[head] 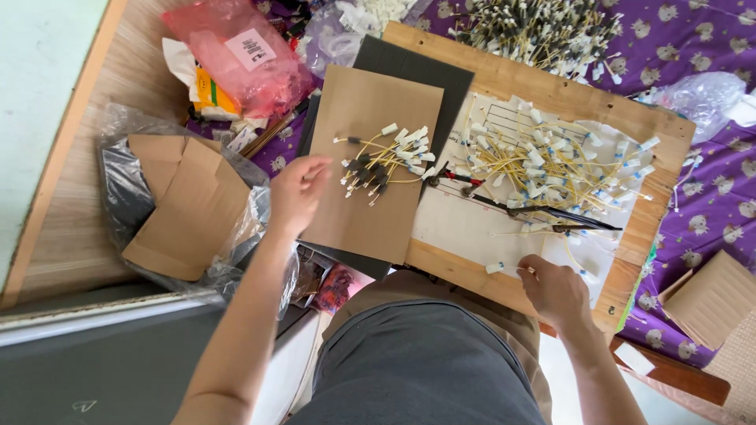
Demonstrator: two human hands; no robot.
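My left hand [298, 191] hovers with fingers apart at the left edge of a brown cardboard sheet [370, 212], holding nothing. A small bundle of yellow wires with white and black end connectors [386, 161] lies on that sheet, just right of the hand. My right hand [554, 291] rests at the near edge of a wooden board [504, 83], fingertips pinched on a single wire with a white connector [498, 267]. A big loose heap of yellow wires [551, 161] covers white paper [465, 228] on the board.
Dark tweezers or scissors [567, 219] lie on the paper below the heap. Another pile of wires [543, 31] sits at the far edge. A red plastic bag [240, 55] and a clear bag with cardboard pieces [185, 205] lie left. Purple patterned cloth [709, 205] spreads right.
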